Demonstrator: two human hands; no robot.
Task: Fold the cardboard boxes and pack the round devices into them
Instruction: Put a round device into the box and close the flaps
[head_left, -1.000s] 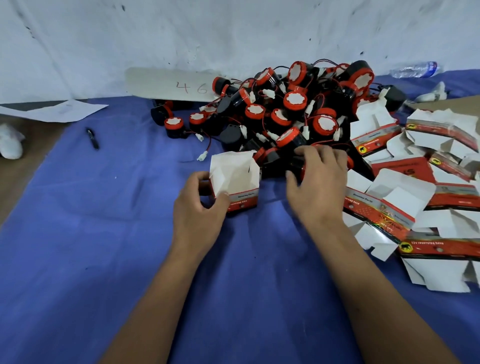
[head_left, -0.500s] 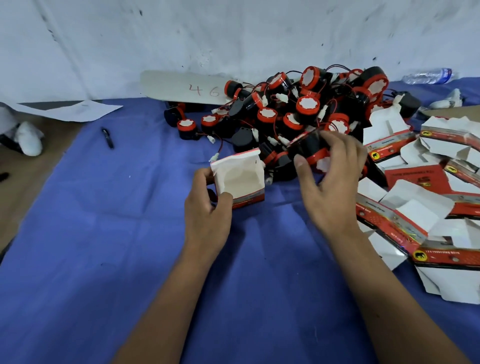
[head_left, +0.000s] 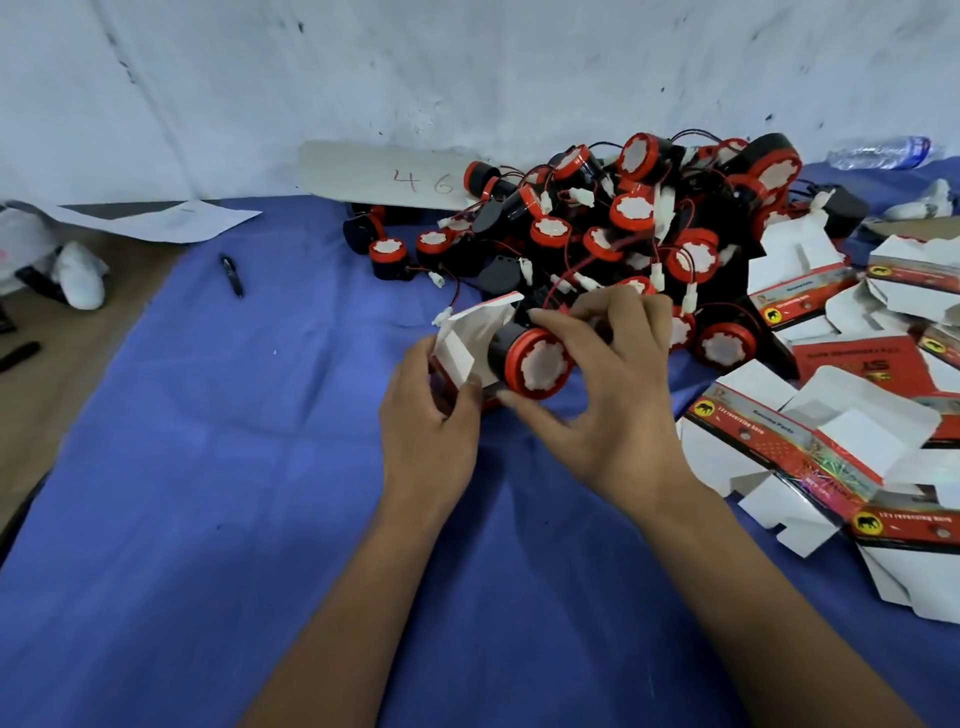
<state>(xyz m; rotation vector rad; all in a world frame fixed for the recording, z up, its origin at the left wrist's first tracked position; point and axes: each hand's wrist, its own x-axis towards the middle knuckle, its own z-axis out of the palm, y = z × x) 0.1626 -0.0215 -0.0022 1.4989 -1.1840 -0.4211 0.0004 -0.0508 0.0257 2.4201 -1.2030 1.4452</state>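
My left hand (head_left: 428, 415) grips a small open cardboard box (head_left: 467, 345), white inside with red print, tipped on its side with its mouth to the right. My right hand (head_left: 608, 384) holds a round black device (head_left: 530, 361) with a red rim and white face, its black end at the box's mouth. Its red wire and white plug trail up behind my fingers. A heap of the same round devices (head_left: 623, 228) lies just behind my hands.
Unfolded red-and-white boxes (head_left: 831, 441) are strewn on the right of the blue cloth (head_left: 234, 493). A black pen (head_left: 231, 275) lies at left. A cardboard strip marked 46 (head_left: 384, 174) leans at the wall. A plastic bottle (head_left: 878, 152) lies far right.
My right hand lifted a round device off the heap and brought it left to the box's mouth. My left hand tipped the box onto its side toward it.
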